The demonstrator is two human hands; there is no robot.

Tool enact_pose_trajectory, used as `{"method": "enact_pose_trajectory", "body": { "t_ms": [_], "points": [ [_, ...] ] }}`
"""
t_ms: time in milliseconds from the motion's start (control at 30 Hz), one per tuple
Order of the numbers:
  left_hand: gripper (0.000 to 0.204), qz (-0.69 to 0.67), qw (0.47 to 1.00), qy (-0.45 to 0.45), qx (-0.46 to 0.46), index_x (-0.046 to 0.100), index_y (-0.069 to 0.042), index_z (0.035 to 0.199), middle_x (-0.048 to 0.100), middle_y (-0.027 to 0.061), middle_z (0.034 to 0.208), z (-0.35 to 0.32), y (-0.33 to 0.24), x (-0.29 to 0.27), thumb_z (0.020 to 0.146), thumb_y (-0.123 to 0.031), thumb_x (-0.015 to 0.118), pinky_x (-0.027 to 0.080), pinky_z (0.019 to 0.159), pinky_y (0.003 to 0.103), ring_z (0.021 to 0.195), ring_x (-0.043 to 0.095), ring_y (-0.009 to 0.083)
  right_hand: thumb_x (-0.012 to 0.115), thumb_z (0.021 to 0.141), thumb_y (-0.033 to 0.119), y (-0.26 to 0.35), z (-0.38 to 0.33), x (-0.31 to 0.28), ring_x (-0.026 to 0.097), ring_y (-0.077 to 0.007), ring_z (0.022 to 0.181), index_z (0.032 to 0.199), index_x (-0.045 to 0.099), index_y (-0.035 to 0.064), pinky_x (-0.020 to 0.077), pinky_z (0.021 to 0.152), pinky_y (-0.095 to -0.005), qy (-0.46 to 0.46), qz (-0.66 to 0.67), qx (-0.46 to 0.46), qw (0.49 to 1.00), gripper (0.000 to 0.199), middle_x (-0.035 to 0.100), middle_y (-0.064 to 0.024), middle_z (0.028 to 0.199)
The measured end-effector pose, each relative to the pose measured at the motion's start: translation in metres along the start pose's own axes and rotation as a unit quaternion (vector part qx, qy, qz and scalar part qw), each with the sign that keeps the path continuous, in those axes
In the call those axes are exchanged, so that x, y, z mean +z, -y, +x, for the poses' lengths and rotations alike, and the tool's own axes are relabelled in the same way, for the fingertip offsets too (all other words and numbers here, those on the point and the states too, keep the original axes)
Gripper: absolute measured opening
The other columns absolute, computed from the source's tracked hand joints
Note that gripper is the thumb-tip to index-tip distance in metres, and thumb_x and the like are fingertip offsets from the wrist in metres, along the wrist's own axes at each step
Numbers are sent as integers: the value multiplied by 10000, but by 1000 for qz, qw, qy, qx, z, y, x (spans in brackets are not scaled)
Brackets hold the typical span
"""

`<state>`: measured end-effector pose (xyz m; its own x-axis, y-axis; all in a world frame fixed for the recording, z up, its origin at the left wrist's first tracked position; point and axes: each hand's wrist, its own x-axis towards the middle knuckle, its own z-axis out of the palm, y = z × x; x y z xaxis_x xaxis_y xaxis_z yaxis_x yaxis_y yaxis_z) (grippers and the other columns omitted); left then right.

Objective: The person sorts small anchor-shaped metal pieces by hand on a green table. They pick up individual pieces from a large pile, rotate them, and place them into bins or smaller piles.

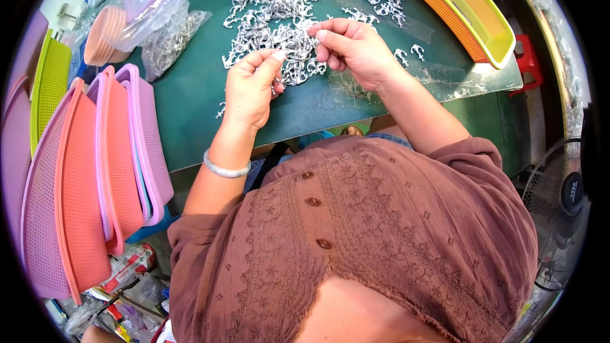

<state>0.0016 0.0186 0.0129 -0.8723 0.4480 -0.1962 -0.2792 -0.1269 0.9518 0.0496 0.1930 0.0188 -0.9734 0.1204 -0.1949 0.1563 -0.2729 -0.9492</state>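
A heap of small silvery, curved, branching metal pieces [273,13] lies spread over the green tabletop [190,105]. At the near edge of the heap, my left hand [248,89] is closed in a pinch, with a bit of a small silver piece showing below the curled fingers. My right hand [359,51] is just to its right, over the pieces, with thumb and forefinger pressed together. What that pinch holds, if anything, is too small to make out. Two loose silver pieces [408,54] lie to the right of my right wrist.
Nested pink and purple perforated plastic baskets [117,152] stand left of the table. Clear plastic bags [168,44] and stacked pink containers [107,33] are at the far left. A yellow-and-orange basket [467,16] sits far right, near a red stool [526,63]. A fan [559,197] stands at right.
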Motion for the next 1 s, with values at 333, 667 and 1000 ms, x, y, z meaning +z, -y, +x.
{"method": "enact_pose_trajectory", "body": {
  "t_ms": [333, 667, 1000],
  "points": [
    [93, -22, 999, 35, -7, 576, -25, 846, 517, -10, 629, -4, -1, -3, 806, -109, 570, 375, 461, 177, 520, 456, 53, 530, 839, 207, -6, -3, -2, 487, -50, 516, 789, 593, 46, 370, 465, -164, 83, -16, 86, 993, 180, 564, 9, 634],
    [216, -140, 987, 51, -60, 574, -19, 1004, 572, 26, 731, -7, 1, -5, 847, -155, 516, 377, 454, 177, 540, 495, 77, 595, 792, 147, -14, -8, 8, 480, -46, 521, 775, 593, 51, 373, 475, -166, 79, 18, 51, 995, 98, 567, 12, 641],
    [183, -163, 982, 54, -79, 545, -7, 899, 528, 44, 734, -6, 8, -15, 857, -174, 482, 403, 490, 211, 597, 499, 123, 580, 799, 146, -12, -9, 8, 505, -70, 587, 837, 608, 26, 409, 526, -208, 55, -164, -41, 984, 128, 591, -2, 702]
  ]
}}
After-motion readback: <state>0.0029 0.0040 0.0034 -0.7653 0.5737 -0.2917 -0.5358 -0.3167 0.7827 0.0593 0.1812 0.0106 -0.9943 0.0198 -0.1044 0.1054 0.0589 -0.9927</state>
